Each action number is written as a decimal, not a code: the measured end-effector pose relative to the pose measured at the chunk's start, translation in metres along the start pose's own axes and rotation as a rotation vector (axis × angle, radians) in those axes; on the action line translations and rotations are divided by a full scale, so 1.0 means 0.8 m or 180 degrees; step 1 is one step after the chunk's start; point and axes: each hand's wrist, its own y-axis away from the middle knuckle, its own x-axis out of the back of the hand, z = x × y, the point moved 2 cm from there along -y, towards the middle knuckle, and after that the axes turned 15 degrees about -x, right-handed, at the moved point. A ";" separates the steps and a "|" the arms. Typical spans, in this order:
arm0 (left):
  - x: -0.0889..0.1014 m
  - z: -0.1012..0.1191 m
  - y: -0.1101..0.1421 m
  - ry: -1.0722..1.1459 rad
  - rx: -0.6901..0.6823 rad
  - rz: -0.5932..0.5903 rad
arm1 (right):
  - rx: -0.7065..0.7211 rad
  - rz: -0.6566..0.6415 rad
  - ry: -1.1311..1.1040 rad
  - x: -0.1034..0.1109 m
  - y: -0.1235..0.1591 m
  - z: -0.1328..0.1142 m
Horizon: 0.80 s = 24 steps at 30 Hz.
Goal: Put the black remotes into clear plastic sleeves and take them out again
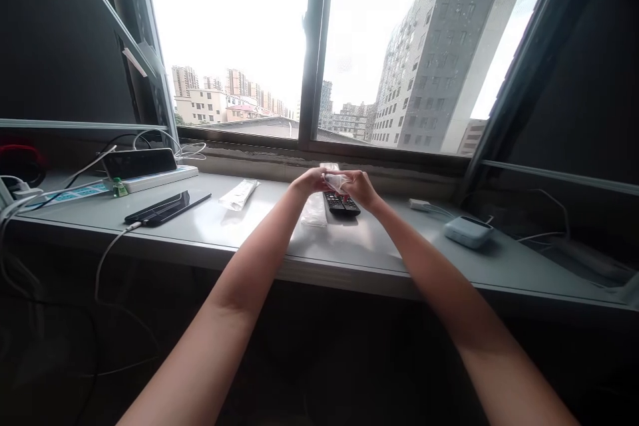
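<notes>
Both my hands are stretched out over the desk, close together and raised above a black remote control (pixel 343 205). My left hand (pixel 312 180) is closed on one end of a crinkled, see-through plastic wrapper (pixel 335 181). On its other side my right hand (pixel 360 185) pinches the same wrapper. Whether anything is inside it I cannot tell. Just left of the remote lies a clear plastic piece (pixel 314 211), flat on the desk. Farther left is a white packet (pixel 240 194). The hands and wrapper cover the remote's far end.
At the left are a tablet (pixel 167 208) with a white cable, a phone (pixel 140 162) leaning on a white power strip (pixel 162 180), and a small green bottle (pixel 119 188). Toward the right sit a white plug (pixel 419 204) and a pale blue box (pixel 468 231). A window stands behind the desk (pixel 369 246).
</notes>
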 end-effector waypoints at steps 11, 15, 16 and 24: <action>0.107 0.056 -0.001 -0.0844 -0.0348 0.1527 | 0.0212 -0.1360 0.0114 -0.020 0.026 -0.035; 0.157 0.086 0.021 -0.1440 -0.0232 0.1544 | 0.0139 -0.1338 0.0096 -0.020 0.024 -0.032; 0.166 0.090 0.027 -0.1664 -0.0046 0.1428 | 0.0114 -0.1335 0.0110 -0.020 0.024 -0.031; 0.205 0.099 0.053 -0.3708 0.0667 0.0147 | 0.0066 -0.1349 0.0253 -0.024 0.024 -0.024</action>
